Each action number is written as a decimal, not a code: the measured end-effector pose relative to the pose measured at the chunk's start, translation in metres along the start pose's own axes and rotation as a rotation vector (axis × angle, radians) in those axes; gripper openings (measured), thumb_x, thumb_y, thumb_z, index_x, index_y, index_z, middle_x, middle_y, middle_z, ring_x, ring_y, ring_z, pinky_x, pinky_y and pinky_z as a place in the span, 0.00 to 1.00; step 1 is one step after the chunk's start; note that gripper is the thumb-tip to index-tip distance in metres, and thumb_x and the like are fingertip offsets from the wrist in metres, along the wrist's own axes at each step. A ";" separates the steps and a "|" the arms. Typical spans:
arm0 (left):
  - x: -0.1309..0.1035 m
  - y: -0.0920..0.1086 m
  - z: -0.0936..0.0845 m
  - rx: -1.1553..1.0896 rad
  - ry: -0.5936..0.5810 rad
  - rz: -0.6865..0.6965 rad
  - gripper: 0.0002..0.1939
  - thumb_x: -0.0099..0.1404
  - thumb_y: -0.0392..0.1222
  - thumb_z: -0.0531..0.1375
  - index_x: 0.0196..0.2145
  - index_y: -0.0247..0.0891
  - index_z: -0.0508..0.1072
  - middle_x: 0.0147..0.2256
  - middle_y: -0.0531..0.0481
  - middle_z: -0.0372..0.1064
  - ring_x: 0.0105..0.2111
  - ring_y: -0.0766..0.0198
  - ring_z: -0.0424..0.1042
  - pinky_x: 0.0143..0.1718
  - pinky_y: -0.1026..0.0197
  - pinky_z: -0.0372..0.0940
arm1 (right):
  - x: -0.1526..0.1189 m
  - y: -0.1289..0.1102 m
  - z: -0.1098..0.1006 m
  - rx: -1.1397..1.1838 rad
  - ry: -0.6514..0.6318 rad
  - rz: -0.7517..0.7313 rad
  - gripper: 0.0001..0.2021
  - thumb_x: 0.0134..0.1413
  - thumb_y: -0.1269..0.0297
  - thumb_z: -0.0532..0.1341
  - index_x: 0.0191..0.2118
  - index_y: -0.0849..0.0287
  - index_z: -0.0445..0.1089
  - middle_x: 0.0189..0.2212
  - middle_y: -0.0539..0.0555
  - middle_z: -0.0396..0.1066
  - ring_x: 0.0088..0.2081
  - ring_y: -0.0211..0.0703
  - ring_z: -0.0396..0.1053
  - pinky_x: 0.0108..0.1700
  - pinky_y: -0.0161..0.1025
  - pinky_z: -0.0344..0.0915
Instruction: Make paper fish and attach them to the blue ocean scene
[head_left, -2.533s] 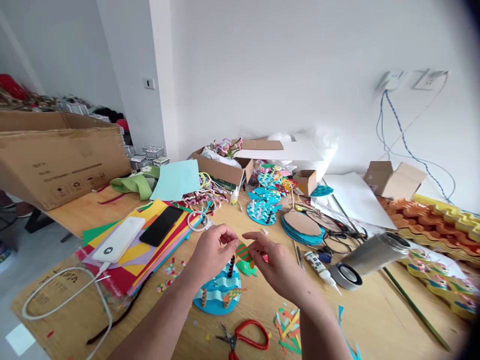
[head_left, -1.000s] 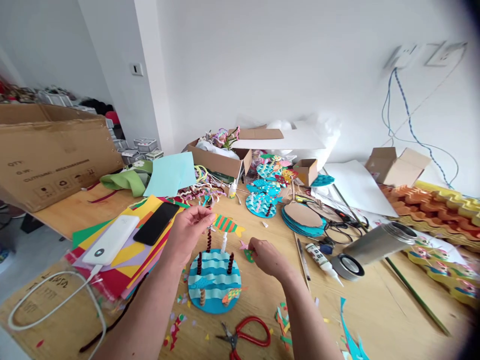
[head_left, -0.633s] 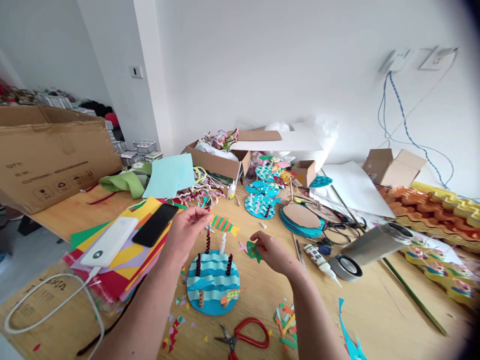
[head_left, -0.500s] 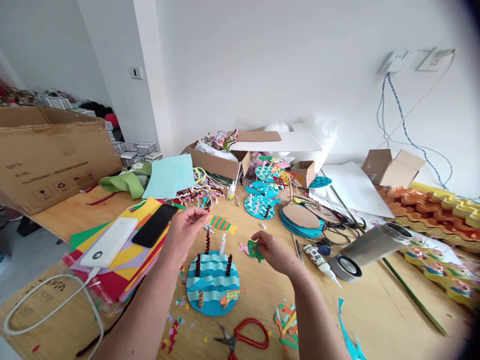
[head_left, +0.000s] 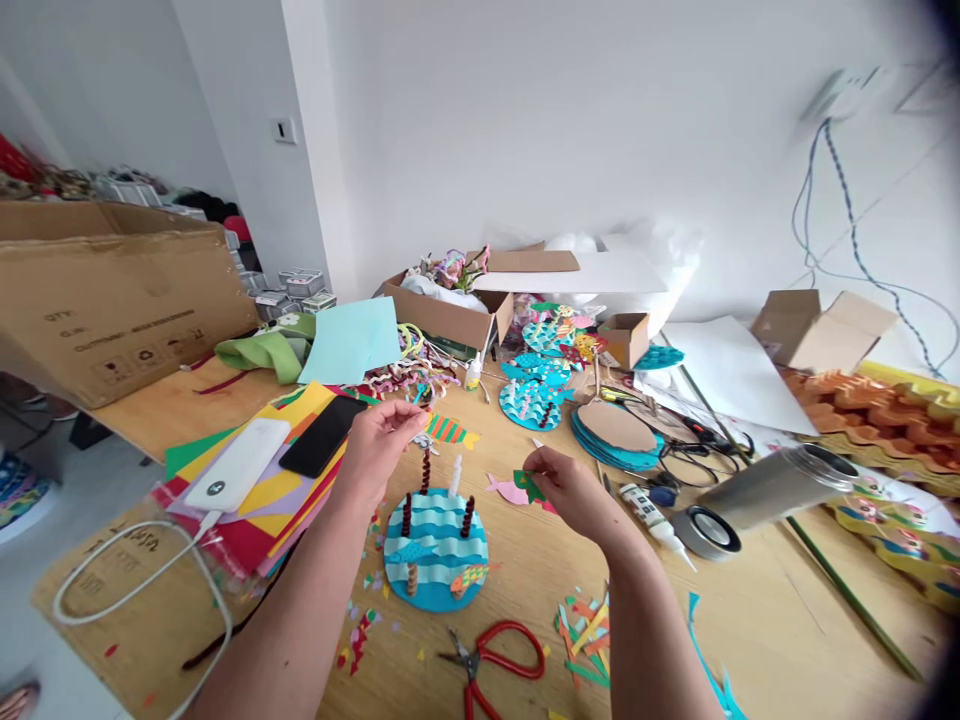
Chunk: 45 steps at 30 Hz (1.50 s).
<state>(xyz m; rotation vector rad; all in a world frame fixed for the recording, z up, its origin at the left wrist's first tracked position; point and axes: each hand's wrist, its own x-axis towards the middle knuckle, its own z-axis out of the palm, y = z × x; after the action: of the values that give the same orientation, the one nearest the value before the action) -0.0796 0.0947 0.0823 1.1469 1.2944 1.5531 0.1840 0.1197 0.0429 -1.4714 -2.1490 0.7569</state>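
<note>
Head view: left hand (head_left: 384,438) pinched striped fish (head_left: 450,430) by its head end, beyond blue disc (head_left: 439,602) with upright coils (head_left: 406,515). Right hand (head_left: 574,490) pinched green cutout (head_left: 531,487) near pink cutout (head_left: 511,492); whether green one cleared table (head_left: 536,600), hard to tell. Light edge grip likely suited thin paper best: faces uncreased, coils unbumped.

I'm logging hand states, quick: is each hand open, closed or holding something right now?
Left hand: closed, holding the orange-and-green striped fish cutout at one end.
Right hand: closed, holding the green fish cutout.
</note>
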 end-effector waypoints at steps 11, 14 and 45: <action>0.002 -0.003 0.001 0.009 0.007 -0.008 0.10 0.49 0.44 0.65 0.27 0.35 0.74 0.24 0.54 0.68 0.21 0.72 0.59 0.22 0.68 0.54 | -0.006 -0.011 -0.008 0.070 0.050 -0.032 0.07 0.53 0.68 0.51 0.34 0.57 0.64 0.25 0.50 0.71 0.23 0.36 0.64 0.26 0.32 0.57; 0.002 -0.001 0.001 -0.004 0.010 -0.018 0.11 0.48 0.44 0.65 0.26 0.34 0.73 0.24 0.54 0.68 0.21 0.72 0.59 0.22 0.68 0.54 | -0.007 -0.014 -0.007 0.079 0.052 -0.043 0.07 0.54 0.66 0.52 0.35 0.58 0.66 0.24 0.50 0.70 0.23 0.36 0.64 0.25 0.32 0.57; -0.020 0.004 0.018 0.099 -0.150 0.067 0.10 0.51 0.46 0.66 0.27 0.36 0.76 0.24 0.52 0.71 0.27 0.65 0.68 0.31 0.65 0.62 | -0.021 -0.008 -0.022 -0.047 0.203 -0.002 0.08 0.52 0.67 0.54 0.33 0.59 0.70 0.24 0.50 0.71 0.24 0.37 0.66 0.26 0.32 0.58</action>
<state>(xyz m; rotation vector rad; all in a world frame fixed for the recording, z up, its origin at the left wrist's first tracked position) -0.0568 0.0795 0.0847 1.3554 1.2552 1.4339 0.1987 0.1021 0.0637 -1.5002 -2.0269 0.5349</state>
